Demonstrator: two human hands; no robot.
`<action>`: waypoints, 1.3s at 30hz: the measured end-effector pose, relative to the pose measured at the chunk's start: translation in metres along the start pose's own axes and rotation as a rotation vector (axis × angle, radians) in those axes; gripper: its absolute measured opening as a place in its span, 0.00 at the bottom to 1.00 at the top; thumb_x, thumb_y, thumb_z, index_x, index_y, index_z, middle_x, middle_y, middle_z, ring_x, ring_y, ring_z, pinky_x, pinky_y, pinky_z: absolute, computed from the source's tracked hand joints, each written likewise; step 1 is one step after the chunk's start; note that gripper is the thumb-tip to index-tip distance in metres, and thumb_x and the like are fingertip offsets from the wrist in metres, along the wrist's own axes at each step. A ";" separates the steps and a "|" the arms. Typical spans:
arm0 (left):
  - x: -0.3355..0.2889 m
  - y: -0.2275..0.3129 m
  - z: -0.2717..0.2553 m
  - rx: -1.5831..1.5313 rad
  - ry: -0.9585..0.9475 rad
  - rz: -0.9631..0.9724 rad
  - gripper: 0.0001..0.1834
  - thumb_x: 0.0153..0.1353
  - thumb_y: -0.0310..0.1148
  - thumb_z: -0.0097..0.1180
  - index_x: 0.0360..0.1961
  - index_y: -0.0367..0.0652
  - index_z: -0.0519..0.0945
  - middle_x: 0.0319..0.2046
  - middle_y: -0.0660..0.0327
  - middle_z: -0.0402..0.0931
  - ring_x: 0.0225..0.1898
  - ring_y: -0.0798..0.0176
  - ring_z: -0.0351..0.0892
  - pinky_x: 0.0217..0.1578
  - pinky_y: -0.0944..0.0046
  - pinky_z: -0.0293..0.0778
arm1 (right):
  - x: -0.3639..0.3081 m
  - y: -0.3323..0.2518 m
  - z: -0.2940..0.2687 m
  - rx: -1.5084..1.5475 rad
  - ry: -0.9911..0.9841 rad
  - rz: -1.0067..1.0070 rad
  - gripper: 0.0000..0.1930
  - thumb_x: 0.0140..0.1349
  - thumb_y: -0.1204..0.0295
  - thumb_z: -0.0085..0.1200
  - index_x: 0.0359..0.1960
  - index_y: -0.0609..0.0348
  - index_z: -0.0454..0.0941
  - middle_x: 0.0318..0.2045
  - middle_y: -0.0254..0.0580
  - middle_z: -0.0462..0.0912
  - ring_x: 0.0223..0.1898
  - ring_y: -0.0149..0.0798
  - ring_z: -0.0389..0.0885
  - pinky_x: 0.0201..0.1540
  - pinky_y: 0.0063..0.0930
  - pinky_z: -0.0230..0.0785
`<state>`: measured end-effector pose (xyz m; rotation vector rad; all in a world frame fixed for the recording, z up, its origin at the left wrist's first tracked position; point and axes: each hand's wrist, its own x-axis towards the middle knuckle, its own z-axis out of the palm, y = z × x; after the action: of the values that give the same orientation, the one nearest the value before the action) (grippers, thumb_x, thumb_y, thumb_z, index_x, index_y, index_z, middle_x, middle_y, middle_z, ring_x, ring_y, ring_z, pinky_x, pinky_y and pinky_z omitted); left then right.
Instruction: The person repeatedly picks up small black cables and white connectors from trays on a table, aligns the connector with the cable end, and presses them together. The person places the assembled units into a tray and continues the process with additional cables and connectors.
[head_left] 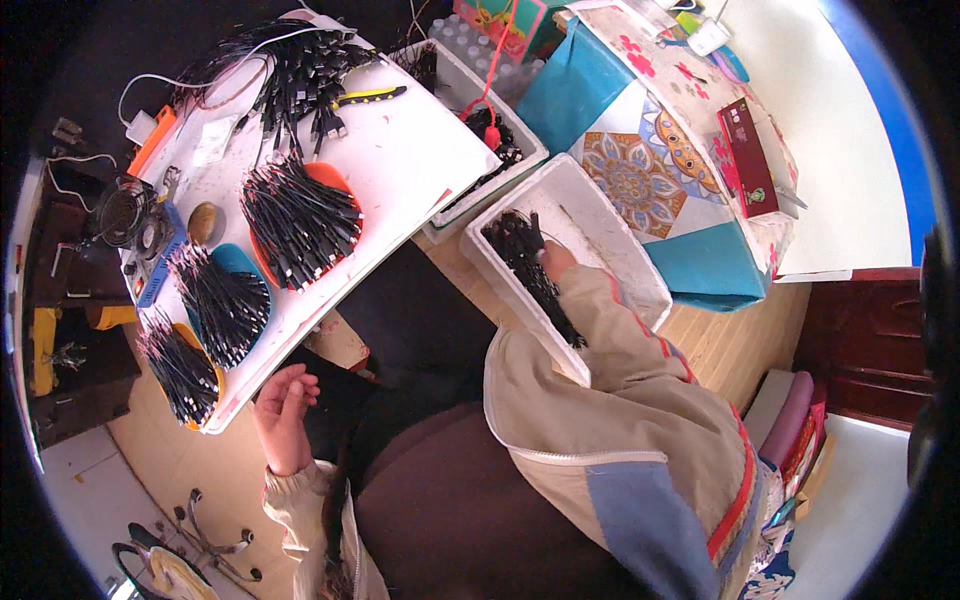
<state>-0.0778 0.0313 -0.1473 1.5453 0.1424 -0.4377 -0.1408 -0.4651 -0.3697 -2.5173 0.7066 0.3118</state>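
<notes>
Lying tangled along L side of wht foam box (640, 285), rectangular & thick-walled: blk cables (540, 290), thin, flexible-looking. Inside box, right at cables: R hand (556, 260), fingertips partly hidden, can't tell if gripping. Well L of box, apart from cables: L hand (288, 412), fingers loosely curled, nothing held. Up-left of box: flat wht surface (410, 150) w/ fanned cable bundles (303, 222) in rounded trays.

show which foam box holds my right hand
The nearer foam box: your right hand is at its black cables; the farther box has a red cord over it.
</notes>
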 end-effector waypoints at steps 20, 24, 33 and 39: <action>0.004 0.062 -0.059 0.329 0.268 0.122 0.09 0.63 0.25 0.52 0.43 0.35 0.79 0.31 0.63 0.79 0.31 0.73 0.75 0.32 0.73 0.71 | 0.118 0.078 0.137 -0.378 0.120 0.211 0.18 0.63 0.56 0.48 0.39 0.58 0.77 0.37 0.55 0.80 0.39 0.55 0.80 0.39 0.49 0.71; 0.038 0.079 -0.087 0.934 0.621 0.428 0.06 0.57 0.26 0.56 0.36 0.37 0.79 0.28 0.53 0.77 0.28 0.57 0.78 0.31 0.63 0.73 | 0.073 0.102 0.104 -0.141 0.226 0.154 0.19 0.63 0.55 0.47 0.33 0.60 0.79 0.31 0.55 0.82 0.33 0.56 0.81 0.37 0.49 0.72; 0.092 0.065 -0.104 1.380 0.776 0.327 0.10 0.53 0.34 0.61 0.28 0.37 0.76 0.33 0.48 0.76 0.37 0.44 0.77 0.38 0.50 0.74 | -0.030 -0.013 -0.007 0.731 0.109 -0.066 0.15 0.68 0.69 0.43 0.33 0.67 0.79 0.22 0.41 0.81 0.22 0.29 0.77 0.27 0.24 0.71; 0.092 0.060 -0.116 1.067 0.827 0.428 0.09 0.53 0.33 0.60 0.26 0.37 0.79 0.27 0.50 0.77 0.33 0.47 0.78 0.35 0.51 0.74 | -0.076 -0.182 -0.100 0.615 0.108 -0.386 0.09 0.66 0.74 0.45 0.35 0.67 0.77 0.28 0.39 0.82 0.27 0.28 0.77 0.32 0.24 0.71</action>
<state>0.0494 0.1266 -0.1290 2.6578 0.2213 0.6112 -0.0985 -0.3505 -0.1849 -2.0202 0.2765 -0.1618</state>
